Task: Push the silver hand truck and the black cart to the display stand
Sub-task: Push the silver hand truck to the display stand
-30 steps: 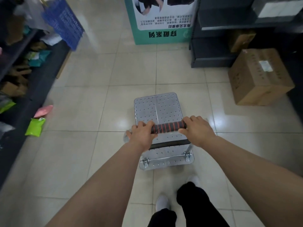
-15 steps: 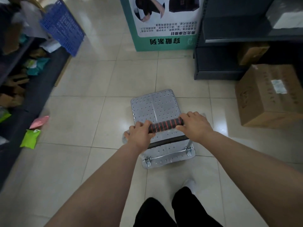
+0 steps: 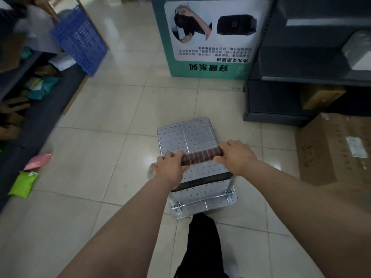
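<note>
The silver hand truck [image 3: 188,135] is a perforated metal platform on the tiled floor in front of me. Its handle [image 3: 202,156] has a black grip with red stripes. My left hand [image 3: 170,169] is closed around the handle's left end and my right hand [image 3: 235,156] around its right end. Straight ahead stands the green and white display stand [image 3: 210,37] with pictures and printed text. No black cart is in view.
Dark shelving [image 3: 301,83] and a cardboard box [image 3: 337,149] line the right side. A low dark shelf with packets runs along the left, with a blue crate [image 3: 80,39] leaning there. Pink [image 3: 38,161] and green [image 3: 23,184] packets lie on the floor at left.
The hand truck has rolled forward with both hands on its handle. The display stand and right shelving are closer, and the cardboard box has slid toward the right edge.
</note>
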A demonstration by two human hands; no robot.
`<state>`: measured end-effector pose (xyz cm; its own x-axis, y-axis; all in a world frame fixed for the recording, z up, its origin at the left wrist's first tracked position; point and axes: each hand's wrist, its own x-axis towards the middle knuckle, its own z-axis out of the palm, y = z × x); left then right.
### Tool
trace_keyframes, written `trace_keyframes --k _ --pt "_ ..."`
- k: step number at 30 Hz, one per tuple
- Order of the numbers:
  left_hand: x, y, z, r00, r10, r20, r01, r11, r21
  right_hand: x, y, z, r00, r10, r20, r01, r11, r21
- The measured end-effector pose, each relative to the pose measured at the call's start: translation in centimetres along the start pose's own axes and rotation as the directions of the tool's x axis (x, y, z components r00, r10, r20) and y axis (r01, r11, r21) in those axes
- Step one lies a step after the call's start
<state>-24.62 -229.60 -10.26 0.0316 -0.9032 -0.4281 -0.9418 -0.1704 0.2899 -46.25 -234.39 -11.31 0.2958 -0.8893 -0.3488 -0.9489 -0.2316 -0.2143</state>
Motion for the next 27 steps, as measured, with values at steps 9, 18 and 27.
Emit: trace_keyframes --k 9,18,27 --pt "12.2 0.0 -6.5 0.999 -0.018 0.028 0.018 1.000 -0.002 12.6 0.3 -5.7 1.000 -0.002 0.016 0.003 0.999 -0.049" --pt "22.7 2.2 -10.8 0.999 -0.046 -0.003 0.046 0.999 0.014 23.3 3.1 -10.9 0.998 -0.043 0.037 0.046 0.995 -0.089" --pt "32.9 5.8 -14.4 0.991 -0.128 -0.024 0.127 0.991 -0.044 34.5 7.8 -15.7 0.993 -0.098 0.058 0.105 0.985 -0.135"
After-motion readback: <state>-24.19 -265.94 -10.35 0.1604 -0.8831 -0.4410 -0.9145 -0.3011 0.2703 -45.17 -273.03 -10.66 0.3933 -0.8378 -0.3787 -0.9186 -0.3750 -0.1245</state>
